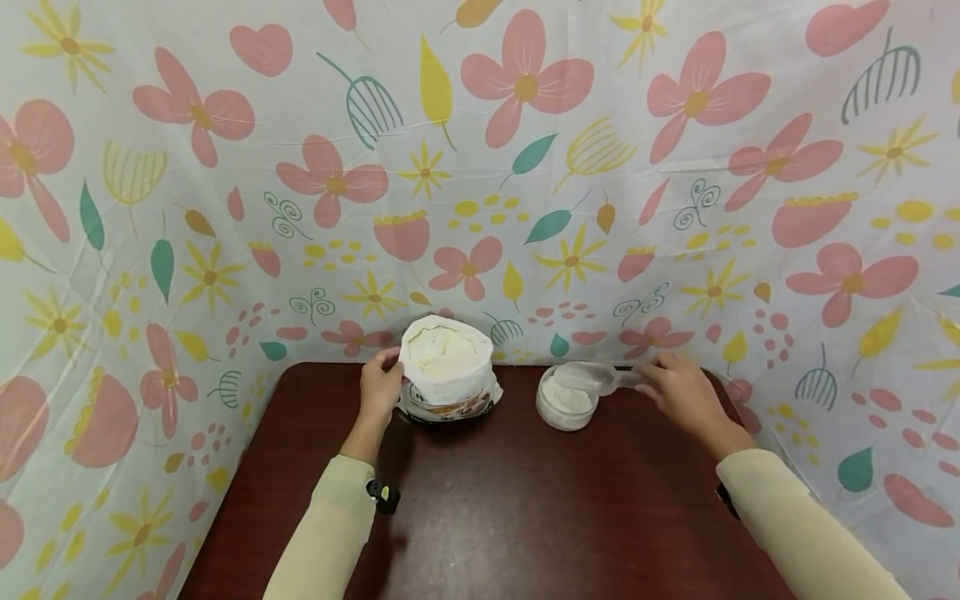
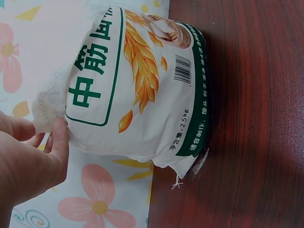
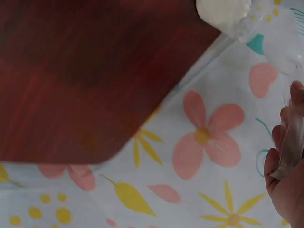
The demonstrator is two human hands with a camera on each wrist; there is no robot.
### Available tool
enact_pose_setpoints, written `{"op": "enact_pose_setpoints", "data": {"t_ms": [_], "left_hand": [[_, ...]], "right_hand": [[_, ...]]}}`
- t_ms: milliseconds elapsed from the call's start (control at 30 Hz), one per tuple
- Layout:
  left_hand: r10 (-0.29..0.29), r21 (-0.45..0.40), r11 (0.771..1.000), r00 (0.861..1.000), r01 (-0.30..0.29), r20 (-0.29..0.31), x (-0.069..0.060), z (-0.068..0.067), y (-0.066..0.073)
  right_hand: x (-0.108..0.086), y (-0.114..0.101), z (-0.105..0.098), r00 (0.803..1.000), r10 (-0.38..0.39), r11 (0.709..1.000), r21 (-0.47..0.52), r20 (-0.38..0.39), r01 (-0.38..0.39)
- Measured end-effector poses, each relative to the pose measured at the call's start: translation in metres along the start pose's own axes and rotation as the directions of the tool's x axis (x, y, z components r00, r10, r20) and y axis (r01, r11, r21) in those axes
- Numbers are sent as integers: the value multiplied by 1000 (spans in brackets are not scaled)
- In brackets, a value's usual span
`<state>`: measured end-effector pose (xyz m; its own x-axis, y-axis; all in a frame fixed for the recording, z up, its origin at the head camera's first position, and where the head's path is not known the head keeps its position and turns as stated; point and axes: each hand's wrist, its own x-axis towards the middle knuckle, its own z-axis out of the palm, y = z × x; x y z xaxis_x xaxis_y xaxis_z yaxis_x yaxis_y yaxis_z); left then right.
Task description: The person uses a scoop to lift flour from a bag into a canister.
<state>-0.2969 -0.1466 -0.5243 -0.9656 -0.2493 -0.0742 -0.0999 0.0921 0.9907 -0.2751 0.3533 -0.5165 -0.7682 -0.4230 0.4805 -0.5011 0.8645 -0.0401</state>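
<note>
A white flour bag (image 1: 452, 388) with its top open and folded back stands at the far side of the table, flour showing inside. My left hand (image 1: 379, 387) pinches the left edge of its rim. In the left wrist view, the bag (image 2: 142, 85) has green lettering and a wheat print, with thumb and fingers of my left hand (image 2: 35, 156) at the cloth. In my right hand (image 1: 684, 398) is the handle of a clear plastic scoop (image 1: 592, 377), its bowl above a round clear container (image 1: 564, 418) holding flour. The right wrist view shows fingers curled round the scoop's handle (image 3: 290, 149).
The dark reddish-brown table (image 1: 510, 508) meets a patterned cloth backdrop (image 1: 480, 200) with flowers and leaves just behind the bag and the container. The cloth also hangs along both sides. A rounded table corner (image 3: 104, 154) appears in the right wrist view.
</note>
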Motion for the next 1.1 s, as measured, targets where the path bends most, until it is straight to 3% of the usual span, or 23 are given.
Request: {"op": "enact_pose_setpoints", "data": {"t_ms": [133,233,400,733,1100], "left_hand": [[1,-1,1000,1000,-1,-1,0,0,0],[0,-3,1000,1000,0,-1,-1,-1,-1],[0,-1,1000,1000,0,-1,-1,-1,-1],[-3,-11,1000,1000,3,0,-1,-1,-2],[-9,-21,1000,1000,9,2,1,0,-1]], "right_hand": [[-10,-6,7,990,136,989,53,43,-138],[-16,-8,12,970,225,965,120,89,-235],[-25,-10,16,944,297,923,208,145,-323],[-22,-14,15,957,285,923,253,55,-290],[3,-21,-5,975,223,942,253,12,-219]]}}
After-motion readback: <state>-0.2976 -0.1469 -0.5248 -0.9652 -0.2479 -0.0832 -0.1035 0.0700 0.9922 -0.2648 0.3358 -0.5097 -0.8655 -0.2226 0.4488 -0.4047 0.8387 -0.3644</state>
